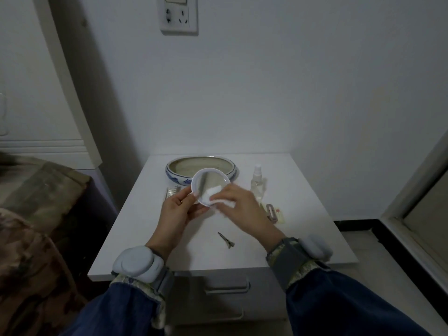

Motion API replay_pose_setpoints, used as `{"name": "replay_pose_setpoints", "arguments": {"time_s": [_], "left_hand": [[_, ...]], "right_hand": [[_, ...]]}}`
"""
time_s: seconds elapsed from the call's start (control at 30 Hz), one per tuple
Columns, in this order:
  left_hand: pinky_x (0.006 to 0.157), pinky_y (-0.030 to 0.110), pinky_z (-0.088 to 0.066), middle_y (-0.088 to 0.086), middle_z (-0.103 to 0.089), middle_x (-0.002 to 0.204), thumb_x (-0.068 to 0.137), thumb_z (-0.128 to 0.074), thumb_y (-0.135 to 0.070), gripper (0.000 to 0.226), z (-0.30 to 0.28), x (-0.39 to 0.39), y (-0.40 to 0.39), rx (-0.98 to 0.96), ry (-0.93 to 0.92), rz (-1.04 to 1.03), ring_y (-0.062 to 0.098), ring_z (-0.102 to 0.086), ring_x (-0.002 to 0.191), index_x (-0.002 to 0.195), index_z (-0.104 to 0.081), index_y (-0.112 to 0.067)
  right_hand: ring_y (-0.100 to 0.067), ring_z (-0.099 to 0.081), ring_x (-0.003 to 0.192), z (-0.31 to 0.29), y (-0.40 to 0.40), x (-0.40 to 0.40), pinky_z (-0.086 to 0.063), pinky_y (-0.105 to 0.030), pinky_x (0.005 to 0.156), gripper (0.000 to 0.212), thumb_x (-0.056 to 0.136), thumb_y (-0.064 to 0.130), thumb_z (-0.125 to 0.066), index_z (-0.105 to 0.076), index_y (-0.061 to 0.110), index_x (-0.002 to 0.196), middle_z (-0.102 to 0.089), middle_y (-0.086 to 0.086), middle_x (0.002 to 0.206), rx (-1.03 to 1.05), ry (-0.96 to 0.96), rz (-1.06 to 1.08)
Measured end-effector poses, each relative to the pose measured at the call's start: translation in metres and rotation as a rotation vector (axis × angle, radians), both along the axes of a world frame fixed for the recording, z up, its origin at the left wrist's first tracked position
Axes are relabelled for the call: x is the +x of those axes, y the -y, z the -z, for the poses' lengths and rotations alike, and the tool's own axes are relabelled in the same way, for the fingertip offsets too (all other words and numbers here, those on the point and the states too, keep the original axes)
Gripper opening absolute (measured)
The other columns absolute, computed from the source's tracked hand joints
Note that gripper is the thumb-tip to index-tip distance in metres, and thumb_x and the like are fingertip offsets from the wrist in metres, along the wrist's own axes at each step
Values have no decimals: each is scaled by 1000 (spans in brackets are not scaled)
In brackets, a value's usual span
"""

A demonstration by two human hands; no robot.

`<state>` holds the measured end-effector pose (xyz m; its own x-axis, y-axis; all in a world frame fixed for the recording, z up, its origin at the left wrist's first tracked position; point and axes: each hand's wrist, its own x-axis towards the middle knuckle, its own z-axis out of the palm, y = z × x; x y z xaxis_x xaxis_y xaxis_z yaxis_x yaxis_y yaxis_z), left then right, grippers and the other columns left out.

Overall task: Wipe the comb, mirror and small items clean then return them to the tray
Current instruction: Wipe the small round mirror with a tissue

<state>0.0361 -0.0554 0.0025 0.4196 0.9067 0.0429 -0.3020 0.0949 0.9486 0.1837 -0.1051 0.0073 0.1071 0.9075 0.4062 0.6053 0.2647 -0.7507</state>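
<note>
- Blue sleeves fill the bottom of the view, and each wrist wears a pale round band.
- Just past the wrists, a small dark hair clip lies flat on the white table, between the 2 arms and touching neither.
- Up above the table, the left hand grips the round mirror by its lower left edge. Its thumb lies on the front rim and its other fingers curl behind.
- The mirror is tilted so its glass faces the person. It hangs in front of the tray, not in it.
- The right hand pinches a folded white cloth and presses it on the lower right part of the glass.
- The tray is an oval dish, white and blue outside and pale inside. It sits at the back of the table, near the wall.
- The comb lies on the table just left of the left hand, close to the front of the tray. Only part of it shows.
- A clear spray bottle stands upright to the right of the tray.
- A pinkish clip and a small pale thing lie near the bottle, partly hidden by the right hand.
- A drawer handle shows under the table's front edge.
- A wall socket sits high on the wall.
</note>
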Motion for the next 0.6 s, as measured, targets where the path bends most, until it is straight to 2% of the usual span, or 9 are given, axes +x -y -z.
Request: {"name": "replay_pose_setpoints", "arguments": {"time_s": [0.03, 0.1, 0.2, 0.27, 0.3, 0.37, 0.47, 0.53, 0.6], "left_hand": [[74, 25, -58, 0, -75, 86, 96, -44, -6, 24, 0, 0, 0, 14, -13, -12, 16, -71, 78, 114, -59, -10], [76, 27, -58, 0, -75, 87, 96, -44, -6, 25, 0, -1, 0, 17, -15, -27, 17, -71, 80, 117, -58, -9], [80, 30, -57, -2, -75, 89, 95, -45, -4, 29, 0, -3, -3, -13, 10, -20, 19, -71, 82, 122, -55, -9], [79, 30, -57, -4, -74, 90, 95, -45, -4, 29, 0, -2, -3, -8, 3, -1, 19, -71, 82, 123, -55, -7], [80, 30, -57, -3, -74, 90, 95, -45, -4, 29, 0, -2, -3, -11, 6, -2, 19, -71, 82, 123, -55, -7], [80, 30, -57, 0, -74, 91, 95, -45, -5, 29, 2, -1, -3, -21, 21, -26, 21, -71, 83, 122, -55, -7], [75, 28, -58, 5, -74, 90, 95, -45, -4, 27, 2, -2, -4, -18, 16, -37, 20, -71, 80, 119, -57, -6], [74, 27, -58, 3, -75, 88, 95, -44, -3, 26, 3, -2, -3, -15, 1, -2, 19, -71, 79, 117, -58, -7], [73, 26, -58, 2, -75, 89, 95, -46, -4, 26, 3, 0, -1, -14, -37, 56, 20, -71, 82, 117, -58, -10]], "right_hand": [[-5, -55, 85, 0, 1, -4, -39, -9, 77, 16, 80, 5, -68, -73, 9, 94, -58, 9, 86, -30, 46, -60], [-3, -55, 83, 0, 0, -4, -38, -6, 75, 16, 78, 3, -67, -74, 9, 92, -59, 7, 86, -18, 41, -45], [-8, -57, 86, -2, -3, 9, -36, -3, 74, 19, 80, -4, -61, -72, 5, 92, -61, 1, 88, 40, -105, 172], [-13, -56, 87, -1, -5, 15, -35, -2, 74, 18, 83, -2, -59, -71, 5, 95, -63, -7, 92, 45, -96, 276], [-12, -55, 88, -1, -3, 13, -34, -1, 75, 18, 84, 0, -59, -70, 4, 97, -63, -8, 95, 38, -73, 270], [-9, -52, 90, -1, 0, 4, -32, 0, 77, 19, 87, 4, -59, -69, 4, 102, -59, -2, 94, 3, -22, 122], [-7, -52, 84, 1, 2, -6, -35, -4, 75, 18, 86, 8, -62, -71, 6, 102, -56, 2, 88, -42, 58, -39], [-13, -54, 84, -1, -1, -1, -35, -4, 73, 17, 85, 6, -62, -71, 5, 100, -60, -6, 88, -1, 6, 61], [-21, -58, 87, -1, -4, 8, -34, -2, 72, 17, 85, 2, -61, -71, 1, 99, -63, -13, 93, 59, -41, 251]]}}
